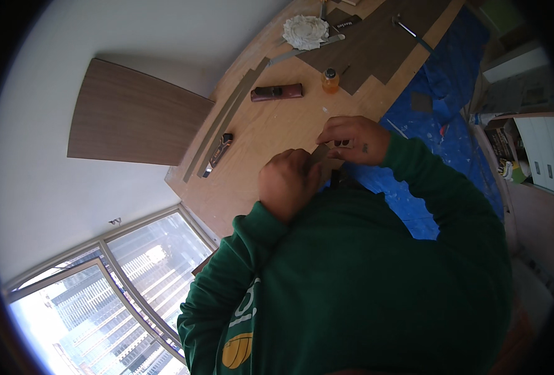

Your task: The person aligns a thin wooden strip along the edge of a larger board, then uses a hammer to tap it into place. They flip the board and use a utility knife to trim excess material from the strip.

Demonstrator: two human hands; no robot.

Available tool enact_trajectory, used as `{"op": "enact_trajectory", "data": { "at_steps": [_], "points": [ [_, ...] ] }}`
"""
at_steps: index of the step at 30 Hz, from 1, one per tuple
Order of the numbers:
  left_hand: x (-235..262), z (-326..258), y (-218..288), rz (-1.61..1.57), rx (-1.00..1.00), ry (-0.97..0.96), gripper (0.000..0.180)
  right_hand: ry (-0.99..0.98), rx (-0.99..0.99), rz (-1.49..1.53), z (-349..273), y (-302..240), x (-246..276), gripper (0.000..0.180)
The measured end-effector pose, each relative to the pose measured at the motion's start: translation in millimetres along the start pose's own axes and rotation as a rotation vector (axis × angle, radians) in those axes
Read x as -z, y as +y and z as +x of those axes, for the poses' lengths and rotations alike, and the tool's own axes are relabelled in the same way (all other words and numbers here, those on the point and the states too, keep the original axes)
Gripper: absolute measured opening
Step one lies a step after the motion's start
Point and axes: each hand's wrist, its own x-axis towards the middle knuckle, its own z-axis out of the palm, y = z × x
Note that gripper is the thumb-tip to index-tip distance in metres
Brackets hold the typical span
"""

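Veneer strip (pixel 319 154) pinched between both hands above the plywood bench (pixel 270 134): left hand (pixel 287 182) fisted on its near end, right hand (pixel 354 139) fingertips closed on the far end. Long strips (pixel 225 119), knife (pixel 219 152) lie unused; work looks mid-way.

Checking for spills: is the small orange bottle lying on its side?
No, the small orange bottle stands upright on the plywood worktop, cap up.

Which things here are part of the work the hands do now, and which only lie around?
In use:
- left hand
- right hand
- thin grey-brown strip held between both hands

Lying about:
- long strips
- utility knife
- dark red case
- small orange bottle
- white crumpled rag
- wood panel on the wall
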Motion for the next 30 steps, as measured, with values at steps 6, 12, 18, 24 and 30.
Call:
{"op": "enact_trajectory", "data": {
  "at_steps": [6, 12, 18, 24, 30],
  "points": [
    [-1.4, -1.3, -1.0, -0.020, 0.015, -0.001, 0.023, -0.033, 0.028, 0.024, 2.5, 6.3, -0.1, 0.026],
    [-1.4, -0.7, -1.6, -0.009, 0.001, -0.010, 0.023, -0.045, 0.036, 0.001, 5.4, 7.3, -0.5, 0.026],
    [-1.0, -0.7, -1.8, -0.005, -0.002, -0.017, 0.023, -0.052, 0.077, -0.103, 7.2, 4.7, 1.2, 0.028],
    [-0.8, -0.9, -1.1, -0.014, 0.003, -0.017, 0.021, -0.062, 0.090, -0.168, 7.6, 1.8, 1.0, 0.026],
    [-1.0, 0.0, -0.7, -0.004, -0.005, -0.011, 0.020, -0.068, 0.084, -0.172, 9.3, 3.9, 1.4, 0.024]
  ]
}}
